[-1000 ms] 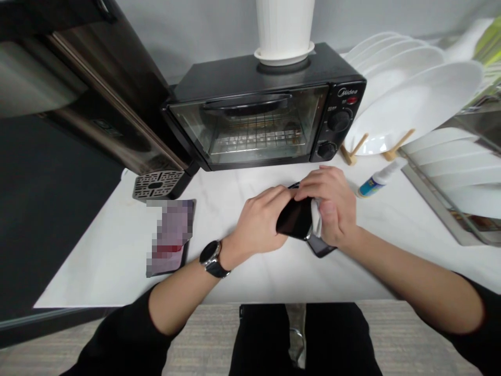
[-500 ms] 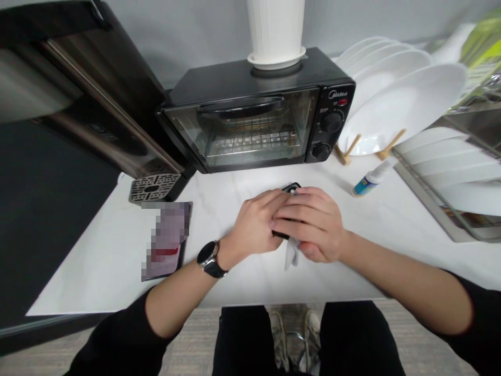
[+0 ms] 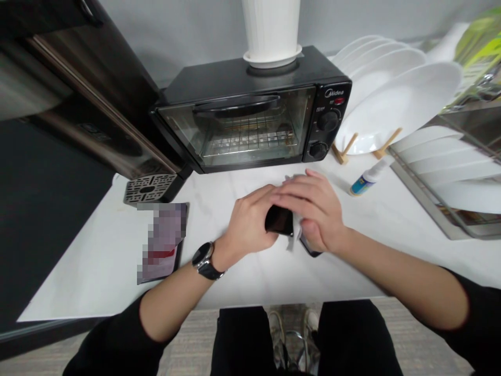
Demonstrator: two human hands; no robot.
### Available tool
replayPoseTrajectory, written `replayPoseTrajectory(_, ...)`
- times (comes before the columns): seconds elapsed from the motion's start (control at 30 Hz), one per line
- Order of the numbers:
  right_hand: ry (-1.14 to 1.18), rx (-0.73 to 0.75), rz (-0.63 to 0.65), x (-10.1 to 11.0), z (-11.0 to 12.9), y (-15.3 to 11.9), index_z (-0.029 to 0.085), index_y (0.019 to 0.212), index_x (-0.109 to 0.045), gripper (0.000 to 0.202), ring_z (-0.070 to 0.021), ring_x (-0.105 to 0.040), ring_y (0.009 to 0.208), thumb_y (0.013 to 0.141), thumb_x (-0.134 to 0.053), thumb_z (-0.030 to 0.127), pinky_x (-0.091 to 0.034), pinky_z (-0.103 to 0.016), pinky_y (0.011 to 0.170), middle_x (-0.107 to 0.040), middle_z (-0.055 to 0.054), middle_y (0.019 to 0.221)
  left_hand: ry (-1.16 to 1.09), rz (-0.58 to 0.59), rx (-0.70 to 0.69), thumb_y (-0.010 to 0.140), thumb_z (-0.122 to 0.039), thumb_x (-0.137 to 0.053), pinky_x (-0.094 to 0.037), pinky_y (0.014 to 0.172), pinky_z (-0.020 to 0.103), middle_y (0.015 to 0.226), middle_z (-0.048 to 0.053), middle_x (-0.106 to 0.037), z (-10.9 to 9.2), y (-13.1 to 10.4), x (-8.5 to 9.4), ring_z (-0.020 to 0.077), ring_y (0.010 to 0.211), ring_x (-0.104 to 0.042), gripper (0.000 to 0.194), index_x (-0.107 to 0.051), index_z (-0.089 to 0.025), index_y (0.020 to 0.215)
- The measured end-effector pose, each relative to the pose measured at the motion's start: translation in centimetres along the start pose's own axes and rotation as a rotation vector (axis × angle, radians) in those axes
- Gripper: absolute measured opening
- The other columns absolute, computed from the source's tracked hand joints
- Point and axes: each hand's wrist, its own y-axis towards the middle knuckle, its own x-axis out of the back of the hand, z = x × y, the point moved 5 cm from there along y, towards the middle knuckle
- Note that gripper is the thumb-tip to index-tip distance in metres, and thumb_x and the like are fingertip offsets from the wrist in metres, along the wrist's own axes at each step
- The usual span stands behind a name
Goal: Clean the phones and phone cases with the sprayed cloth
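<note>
Near the middle of the white counter my left hand (image 3: 252, 218) is wrapped round a dark, glossy, phone-like object (image 3: 279, 220). My right hand (image 3: 316, 211) lies over the object's upper right part, its fingers together and reaching across to my left hand. A pale grey cloth (image 3: 296, 233) is pressed between my right hand and the object, with its loose end hanging down. A dark corner of something (image 3: 312, 250) shows beneath my right palm; whether it is part of the same object I cannot tell.
A black toaster oven (image 3: 250, 137) stands behind my hands, with a white pot (image 3: 271, 31) on top. At left are a dark machine with a drip tray (image 3: 151, 189) and a pixelated flat panel (image 3: 164, 243). At right are a spray bottle (image 3: 364, 184) and racked white plates (image 3: 407, 107).
My right hand has shifted up over the object and its fingers have changed position. More of the dark surface shows, and a dark corner has appeared below my right palm. The view has shifted slightly.
</note>
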Motion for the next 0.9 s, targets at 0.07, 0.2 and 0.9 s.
replayPoseTrajectory(0.07, 0.012, 0.079, 0.022, -0.1, 0.5, 0.0, 0.023, 0.136, -0.065, 0.047, -0.0227, -0.069, 0.118, 0.111, -0.030, 0.041, -0.045, -0.045, 0.118, -0.077, -0.005, 0.118, 0.047, -0.010, -0.068, 0.071, -0.017, -0.056, -0.062, 0.072, 0.037, 0.096, 0.007, -0.070, -0.4, 0.1, 0.3, 0.0252, 0.087, -0.072, 0.035, -0.060, -0.020, 0.105)
replayPoseTrajectory(0.2, 0.119, -0.110, -0.033, 0.3, -0.2, 0.0, 0.024, 0.125, -0.069, 0.050, -0.0231, -0.072, 0.108, 0.112, -0.025, 0.044, -0.048, -0.049, 0.112, -0.077, -0.007, 0.113, 0.117, 0.010, -0.154, 0.075, -0.020, -0.058, -0.062, 0.074, 0.038, 0.105, 0.010, -0.072, -0.9, 0.3, 0.6, 0.0259, 0.092, -0.072, 0.041, -0.060, -0.018, 0.116)
replayPoseTrajectory(0.9, 0.089, -0.010, -0.021, 0.0, 0.8, 0.0, 0.017, 0.131, -0.066, 0.049, -0.0246, -0.069, 0.122, 0.113, -0.030, 0.044, -0.053, -0.046, 0.113, -0.074, -0.012, 0.126, 0.137, -0.049, -0.100, 0.078, -0.022, -0.058, -0.063, 0.074, 0.036, 0.101, 0.007, -0.072, -0.5, 0.3, 1.1, 0.0233, 0.091, -0.073, 0.030, -0.061, -0.021, 0.108)
